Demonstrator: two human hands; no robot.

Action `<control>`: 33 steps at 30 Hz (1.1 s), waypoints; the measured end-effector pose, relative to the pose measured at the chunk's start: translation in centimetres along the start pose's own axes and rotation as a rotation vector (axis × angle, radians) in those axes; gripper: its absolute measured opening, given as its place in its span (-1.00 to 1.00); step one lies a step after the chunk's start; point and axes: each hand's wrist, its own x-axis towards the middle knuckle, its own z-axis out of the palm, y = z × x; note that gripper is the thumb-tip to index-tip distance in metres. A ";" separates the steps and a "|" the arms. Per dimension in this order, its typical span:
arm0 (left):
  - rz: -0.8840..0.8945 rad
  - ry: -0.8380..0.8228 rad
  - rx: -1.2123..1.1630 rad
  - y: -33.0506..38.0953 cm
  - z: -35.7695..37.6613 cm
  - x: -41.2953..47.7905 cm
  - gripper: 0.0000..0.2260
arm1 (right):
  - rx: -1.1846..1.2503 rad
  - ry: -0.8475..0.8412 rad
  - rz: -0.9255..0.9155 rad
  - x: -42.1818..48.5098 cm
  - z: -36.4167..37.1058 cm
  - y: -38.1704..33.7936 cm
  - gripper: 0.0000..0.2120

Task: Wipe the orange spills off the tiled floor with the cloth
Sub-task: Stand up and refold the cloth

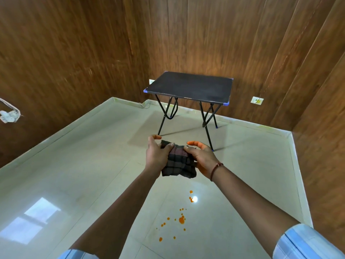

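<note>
A dark checked cloth (178,163) is folded small and held up in the air between both hands. My left hand (156,155) grips its left side with the thumb on top. My right hand (200,156) holds its right side, fingers partly spread. Below and nearer to me, several orange spills (181,219) dot the pale glossy tiled floor (93,174), from a pair of drops near a light reflection down to scattered drops close to my arms. The cloth is well above the floor and apart from the spills.
A small black folding table (190,86) on thin metal legs stands in the far corner. Brown wood-panelled walls (74,53) enclose the floor on three sides. A white wall socket (257,100) sits at the right, a rough hole with wires (9,114) at the left.
</note>
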 end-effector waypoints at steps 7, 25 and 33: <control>0.128 0.026 0.155 -0.3 -1.3 1.2 -0.81 | 0.011 -0.097 -0.013 0.3 1.9 -0.5 -0.65; 0.321 -0.469 0.722 -1.4 -1.8 4.2 -0.93 | -1.221 -0.188 -0.174 2.3 0.0 -2.4 -0.75; 0.120 -0.597 0.773 -5.6 3.0 5.2 -0.81 | -1.289 -0.489 0.103 6.5 -4.5 3.4 -0.70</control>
